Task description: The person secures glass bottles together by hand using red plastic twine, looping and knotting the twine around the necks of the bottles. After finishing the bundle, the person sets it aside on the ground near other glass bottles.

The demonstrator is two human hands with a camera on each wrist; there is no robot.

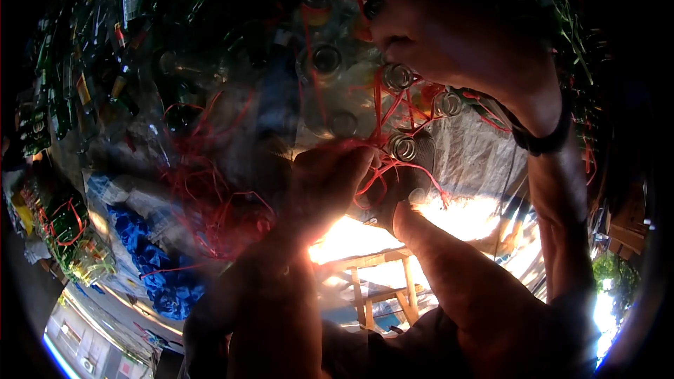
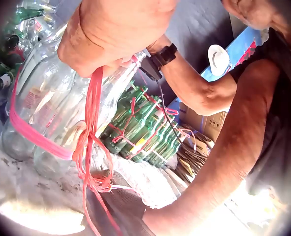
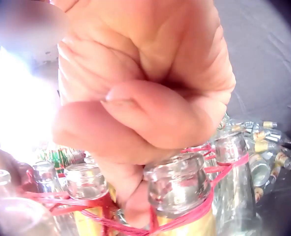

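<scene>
Clear glass bottles (image 2: 52, 113) stand in a bundle, with pink-red plastic string (image 2: 25, 130) around their bodies and necks. My left hand (image 1: 330, 175) grips several strands of this string low at the bundle's near side. In the left wrist view those strands hang below the fist (image 2: 116, 37) to a loose knot (image 2: 98, 182). Over the bundle's far side, my right hand (image 1: 449, 42) has its fingers curled onto the string among the bottle necks. The right wrist view shows a fingertip (image 3: 138, 206) down between two bottle mouths (image 3: 177, 179); the rest of that grip is hidden.
A shoe (image 2: 121, 201) and bare leg (image 1: 456, 260) are close to the bundle. Tied green bottles (image 2: 145, 128) stand beyond, and loose bottles (image 3: 263, 162) lie in a pile. Tangled red string (image 1: 210, 196) and a blue plastic sheet (image 1: 147, 253) are at left; a wooden stool (image 1: 379, 263) is below.
</scene>
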